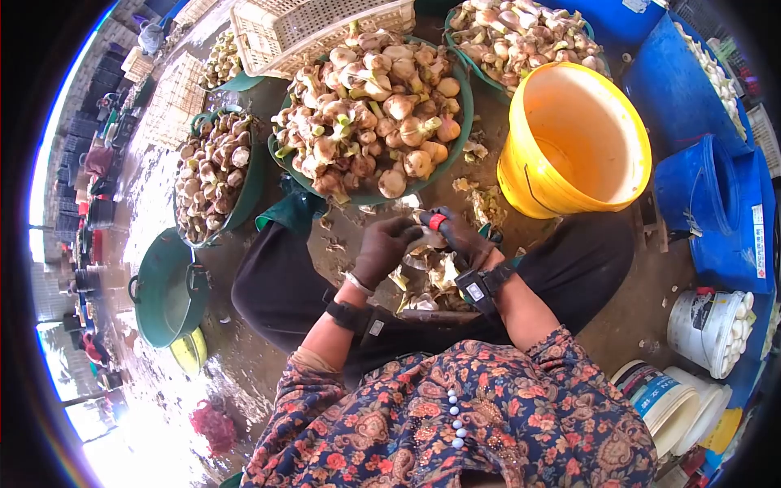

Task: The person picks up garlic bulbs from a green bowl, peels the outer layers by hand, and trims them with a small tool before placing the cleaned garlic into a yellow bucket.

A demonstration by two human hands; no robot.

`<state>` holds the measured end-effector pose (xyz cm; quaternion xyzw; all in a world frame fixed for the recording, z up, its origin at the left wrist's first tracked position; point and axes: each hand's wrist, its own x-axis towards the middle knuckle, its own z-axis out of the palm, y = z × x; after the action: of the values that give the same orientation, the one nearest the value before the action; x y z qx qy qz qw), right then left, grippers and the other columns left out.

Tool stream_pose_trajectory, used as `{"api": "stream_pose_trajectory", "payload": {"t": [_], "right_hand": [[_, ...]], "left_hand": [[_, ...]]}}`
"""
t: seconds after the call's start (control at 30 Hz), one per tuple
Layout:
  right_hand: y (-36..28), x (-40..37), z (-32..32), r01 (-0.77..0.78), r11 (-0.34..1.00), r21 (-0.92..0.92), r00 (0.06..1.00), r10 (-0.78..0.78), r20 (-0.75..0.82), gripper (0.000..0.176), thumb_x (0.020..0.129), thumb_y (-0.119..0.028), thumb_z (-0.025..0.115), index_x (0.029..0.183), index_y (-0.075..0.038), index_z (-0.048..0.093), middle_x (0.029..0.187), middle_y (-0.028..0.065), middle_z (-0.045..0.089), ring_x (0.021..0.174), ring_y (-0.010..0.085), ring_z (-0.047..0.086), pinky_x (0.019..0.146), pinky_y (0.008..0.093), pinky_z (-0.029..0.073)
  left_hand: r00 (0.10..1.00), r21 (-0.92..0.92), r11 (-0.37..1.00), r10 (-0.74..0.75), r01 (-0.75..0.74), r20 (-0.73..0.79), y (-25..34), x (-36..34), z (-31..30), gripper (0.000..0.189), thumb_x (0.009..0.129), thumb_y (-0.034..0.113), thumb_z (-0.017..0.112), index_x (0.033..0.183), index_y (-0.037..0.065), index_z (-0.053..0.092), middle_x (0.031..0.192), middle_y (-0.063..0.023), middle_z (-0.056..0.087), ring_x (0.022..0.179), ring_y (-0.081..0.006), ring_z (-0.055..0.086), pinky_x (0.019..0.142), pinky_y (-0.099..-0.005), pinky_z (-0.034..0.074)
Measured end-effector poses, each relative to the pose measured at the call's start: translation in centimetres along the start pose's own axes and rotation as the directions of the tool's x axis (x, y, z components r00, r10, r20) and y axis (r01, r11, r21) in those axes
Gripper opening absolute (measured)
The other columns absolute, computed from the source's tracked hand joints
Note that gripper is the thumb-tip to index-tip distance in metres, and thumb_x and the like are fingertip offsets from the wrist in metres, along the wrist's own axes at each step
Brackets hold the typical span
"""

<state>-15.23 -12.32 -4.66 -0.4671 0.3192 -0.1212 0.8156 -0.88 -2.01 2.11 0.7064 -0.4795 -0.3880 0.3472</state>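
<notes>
Between the knees, the gloved left hand point(384, 246) and right hand point(457, 236) close around a bulb point(426, 218), just below the green tub point(468, 106) heaped with bulbs.

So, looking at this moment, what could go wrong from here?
The bulbs are heaped above the rim of the large green basin, so a nudge might roll some off.
The yellow bucket stands close by the right knee; a shift of that leg could knock it.
The left hand and right hand work close together, so their fingers might get in each other's way.
</notes>
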Motion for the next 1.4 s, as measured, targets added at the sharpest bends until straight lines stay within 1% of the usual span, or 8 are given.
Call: {"api": "stream_pose_trajectory", "payload": {"t": [0.13,0.27,0.33,0.53,0.7,0.87,1.07,1.4], "right_hand": [[-5.4,-4.0,2.8,0.14,0.986,0.093,0.989,-0.143,0.031,0.028,0.088,-0.023,0.056,0.107,-0.003,0.058,0.099,0.0039,0.059,0.09,0.0115,0.054,0.077,0.0254,0.044],[-5.4,-3.4,2.4,0.217,0.91,0.352,0.933,-0.3,0.201,0.041,0.087,-0.017,0.055,0.125,-0.006,0.047,0.123,0.0066,0.051,0.115,0.0173,0.047,0.098,0.029,0.036],[-5.2,-3.2,2.2,0.658,0.495,-0.568,0.705,-0.669,0.234,0.049,0.077,-0.008,0.06,0.124,-0.011,0.049,0.121,0.0113,0.052,0.117,0.0255,0.046,0.096,0.0351,0.039],[-2.7,-2.8,3.6,0.555,0.322,-0.767,0.68,-0.706,0.196,0.038,0.069,-0.008,0.066,0.106,-0.014,0.064,0.11,0.0164,0.055,0.104,0.0323,0.051,0.087,0.0398,0.044],[-2.3,-2.3,3.8,0.303,0.95,-0.075,0.862,-0.307,-0.403,0.019,0.079,-0.022,0.067,0.084,-0.004,0.063,0.068,0.0036,0.06,0.059,0.0129,0.055,0.054,0.0269,0.045],[2.9,1.9,-3.2,0.261,0.631,0.731,0.862,0.188,-0.471,0.021,0.082,-0.03,0.065,0.071,-0.012,0.061,0.054,-0.0059,0.048,0.043,0.0067,0.041,0.04,0.0241,0.032],[-3.8,-1.3,-0.8,0.258,0.874,0.413,0.906,-0.07,-0.418,0.019,0.081,-0.03,0.067,0.075,-0.012,0.064,0.056,-0.007,0.049,0.045,0.005,0.04,0.041,0.0226,0.031],[-2.9,-1.8,-0.5,0.112,0.754,0.647,0.964,0.074,-0.254,0.034,0.083,-0.034,0.064,0.097,-0.003,0.065,0.082,0.0062,0.066,0.063,0.0143,0.06,0.056,0.0248,0.048]], "left_hand": [[0.977,-0.72,0.66,-0.149,0.214,0.154,0.3,-0.4,-1.3,0.029,0.088,0.02,0.059,0.106,-0.003,0.06,0.093,-0.01,0.066,0.082,-0.012,0.06,0.071,-0.0281,0.048],[0.814,0.252,0.862,0.501,-0.44,-0.293,0.3,-1.6,0.0,0.03,0.083,0.003,0.059,0.112,-0.002,0.056,0.103,-0.0159,0.063,0.092,-0.0267,0.062,0.08,-0.0296,0.048],[0.901,0.124,0.952,0.305,-0.279,-0.309,-0.2,-1.8,-0.2,0.035,0.078,0.002,0.062,0.113,-0.002,0.055,0.107,-0.0161,0.061,0.097,-0.0273,0.061,0.082,-0.0312,0.048],[0.977,-0.736,0.664,-0.213,0.135,-0.012,0.0,-0.9,-1.2,0.027,0.092,0.025,0.053,0.105,0.001,0.06,0.087,-0.0015,0.062,0.076,-0.0078,0.058,0.069,-0.0219,0.048],[0.95,-0.664,0.741,-0.124,-0.104,-0.288,-0.1,-1.4,-0.5,0.021,0.086,0.015,0.063,0.099,-0.001,0.062,0.09,-0.0006,0.063,0.081,-0.0077,0.057,0.071,-0.0221,0.046],[0.98,-0.557,0.812,0.087,-0.174,-0.18,5.0,-5.4,-2.5,0.02,0.085,0.016,0.064,0.095,0.0,0.061,0.082,0.0021,0.06,0.078,-0.0064,0.053,0.069,-0.0218,0.044],[0.988,0.354,0.922,0.146,-0.157,0.057,3.8,-3.0,-4.8,0.032,0.08,0.012,0.068,0.109,0.0,0.06,0.088,-0.0054,0.065,0.081,-0.0097,0.059,0.072,-0.0247,0.048],[0.955,-0.587,0.796,0.039,0.148,0.294,5.6,-2.5,-2.8,0.02,0.082,0.015,0.067,0.089,-0.002,0.06,0.078,-0.0005,0.058,0.068,-0.0086,0.054,0.063,-0.0213,0.047]]}}
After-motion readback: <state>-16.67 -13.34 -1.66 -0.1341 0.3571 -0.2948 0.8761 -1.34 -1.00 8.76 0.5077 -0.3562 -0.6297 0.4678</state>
